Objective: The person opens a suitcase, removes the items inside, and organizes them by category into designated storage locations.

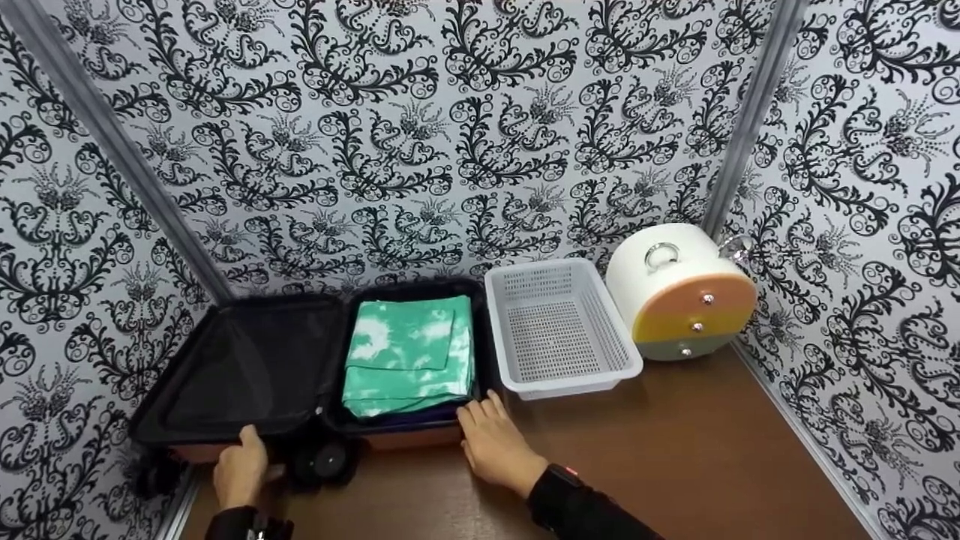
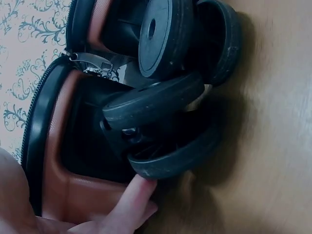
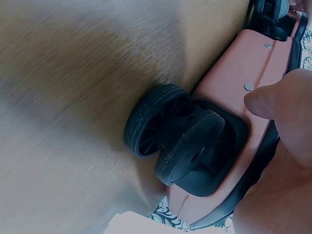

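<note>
An orange-brown suitcase (image 1: 409, 437) with black wheels (image 2: 165, 39) lies opened flat. Its left half (image 1: 240, 367) shows a bare black lining. Folded green-and-white tie-dye cloth (image 1: 409, 349) fills the right half, with dark blue fabric under its front edge. At the left half's front side, my left hand (image 1: 240, 471) grips the edge, thumb on the rim; a fingertip (image 2: 139, 187) is beside a wheel in the left wrist view. My right hand (image 1: 499, 444) holds the right half's front corner, fingers over the rim and thumb (image 3: 263, 101) against the outer shell.
Right of the suitcase stands a white perforated plastic basket (image 1: 517, 386). Beyond it is a rounded white drawer box (image 1: 637, 262) with orange, yellow and green fronts. Patterned wall panels (image 1: 390, 150) enclose the brown wooden table (image 1: 637, 442) at the back and sides.
</note>
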Demonstrator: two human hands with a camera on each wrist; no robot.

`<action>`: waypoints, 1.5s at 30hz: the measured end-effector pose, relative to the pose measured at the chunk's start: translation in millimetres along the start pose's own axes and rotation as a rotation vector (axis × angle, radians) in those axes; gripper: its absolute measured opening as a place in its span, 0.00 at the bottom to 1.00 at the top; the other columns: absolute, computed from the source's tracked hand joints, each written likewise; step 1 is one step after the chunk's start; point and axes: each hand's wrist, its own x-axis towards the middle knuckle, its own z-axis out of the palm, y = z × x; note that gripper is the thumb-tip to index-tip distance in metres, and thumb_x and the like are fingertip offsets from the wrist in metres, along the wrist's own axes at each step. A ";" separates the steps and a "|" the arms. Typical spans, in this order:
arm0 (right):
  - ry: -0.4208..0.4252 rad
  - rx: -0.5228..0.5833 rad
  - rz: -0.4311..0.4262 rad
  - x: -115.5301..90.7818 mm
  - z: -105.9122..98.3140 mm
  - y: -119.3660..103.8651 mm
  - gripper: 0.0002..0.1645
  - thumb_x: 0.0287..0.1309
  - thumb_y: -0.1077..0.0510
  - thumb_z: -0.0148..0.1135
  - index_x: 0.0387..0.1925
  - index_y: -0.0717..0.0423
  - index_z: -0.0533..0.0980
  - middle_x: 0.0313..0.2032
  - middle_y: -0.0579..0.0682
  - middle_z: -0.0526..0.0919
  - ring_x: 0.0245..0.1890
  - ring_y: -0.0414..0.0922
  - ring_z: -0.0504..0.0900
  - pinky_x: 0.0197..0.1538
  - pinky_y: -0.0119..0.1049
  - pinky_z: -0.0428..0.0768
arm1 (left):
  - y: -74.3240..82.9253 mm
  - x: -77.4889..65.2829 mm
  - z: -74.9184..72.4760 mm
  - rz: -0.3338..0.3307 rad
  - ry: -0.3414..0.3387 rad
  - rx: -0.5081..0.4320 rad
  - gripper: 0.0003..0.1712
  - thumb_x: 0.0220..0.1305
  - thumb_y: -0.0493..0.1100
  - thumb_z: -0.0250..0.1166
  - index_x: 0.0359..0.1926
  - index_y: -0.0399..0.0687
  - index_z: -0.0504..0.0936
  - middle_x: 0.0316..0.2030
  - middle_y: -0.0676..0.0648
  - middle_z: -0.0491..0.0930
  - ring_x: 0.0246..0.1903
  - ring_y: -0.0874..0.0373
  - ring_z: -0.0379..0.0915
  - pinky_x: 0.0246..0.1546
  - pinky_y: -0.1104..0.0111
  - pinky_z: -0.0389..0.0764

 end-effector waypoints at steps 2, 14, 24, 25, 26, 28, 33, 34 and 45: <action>0.006 0.006 -0.001 -0.3 -1.1 0.6 0.25 0.72 0.53 0.68 0.65 0.57 0.77 0.58 0.54 0.83 0.61 0.53 0.81 0.82 0.57 0.69 | -1.7 0.1 1.1 0.023 0.034 0.031 0.60 0.82 0.69 0.24 0.65 0.11 0.72 0.64 0.11 0.72 0.61 0.17 0.75 0.65 0.32 0.75; 0.159 0.366 0.022 -1.0 -15.0 24.9 0.22 0.73 0.59 0.64 0.65 0.57 0.82 0.61 0.54 0.85 0.65 0.53 0.83 0.77 0.56 0.76 | 70.0 -55.1 55.6 0.922 0.536 0.166 0.15 0.73 0.44 0.72 0.26 0.47 0.85 0.24 0.42 0.85 0.25 0.41 0.81 0.25 0.47 0.79; 0.220 0.234 0.228 -11.2 -31.6 96.9 0.21 0.75 0.48 0.68 0.59 0.58 0.84 0.54 0.59 0.89 0.56 0.61 0.82 0.68 0.64 0.72 | 85.4 -87.5 122.2 1.096 -0.029 0.453 0.19 0.75 0.56 0.72 0.58 0.51 0.91 0.52 0.44 0.92 0.54 0.42 0.85 0.59 0.43 0.77; 0.185 0.229 0.221 -13.5 -28.5 101.6 0.21 0.76 0.48 0.67 0.60 0.58 0.84 0.53 0.59 0.89 0.55 0.62 0.82 0.67 0.64 0.71 | 83.1 -86.7 126.9 1.097 -0.015 0.459 0.18 0.75 0.56 0.73 0.55 0.52 0.91 0.50 0.45 0.92 0.51 0.44 0.84 0.56 0.47 0.76; 0.164 0.221 0.208 -15.8 -24.5 105.4 0.21 0.77 0.48 0.66 0.59 0.57 0.84 0.53 0.58 0.89 0.54 0.62 0.82 0.66 0.64 0.70 | 81.4 -86.1 130.9 1.101 0.003 0.462 0.16 0.74 0.56 0.73 0.53 0.53 0.92 0.48 0.46 0.93 0.49 0.45 0.83 0.52 0.50 0.73; 0.143 0.213 0.180 -19.8 -17.0 110.4 0.19 0.78 0.49 0.64 0.59 0.56 0.84 0.52 0.58 0.89 0.53 0.62 0.82 0.65 0.63 0.70 | 79.7 -86.3 136.0 1.112 0.037 0.458 0.13 0.73 0.55 0.74 0.49 0.55 0.92 0.44 0.48 0.93 0.44 0.47 0.82 0.47 0.54 0.69; 0.167 0.161 0.167 -26.3 -9.3 110.5 0.17 0.79 0.51 0.62 0.60 0.52 0.85 0.52 0.54 0.89 0.53 0.58 0.81 0.60 0.57 0.72 | 82.0 -87.6 140.3 1.126 0.021 0.440 0.11 0.74 0.54 0.73 0.49 0.55 0.93 0.44 0.48 0.93 0.43 0.47 0.82 0.47 0.55 0.67; 0.170 0.162 0.169 -27.7 -9.8 109.1 0.16 0.79 0.51 0.63 0.59 0.51 0.85 0.52 0.54 0.89 0.52 0.58 0.81 0.59 0.57 0.72 | 82.1 -87.7 140.5 1.126 0.010 0.438 0.11 0.74 0.53 0.73 0.49 0.55 0.93 0.44 0.48 0.93 0.43 0.47 0.82 0.47 0.55 0.67; 0.171 0.134 0.173 -41.9 -14.5 95.0 0.15 0.78 0.51 0.64 0.58 0.47 0.86 0.51 0.51 0.91 0.50 0.55 0.83 0.54 0.51 0.72 | 77.1 -93.3 139.5 1.130 -0.030 0.427 0.05 0.74 0.51 0.73 0.45 0.59 0.92 0.40 0.50 0.91 0.40 0.49 0.79 0.46 0.56 0.61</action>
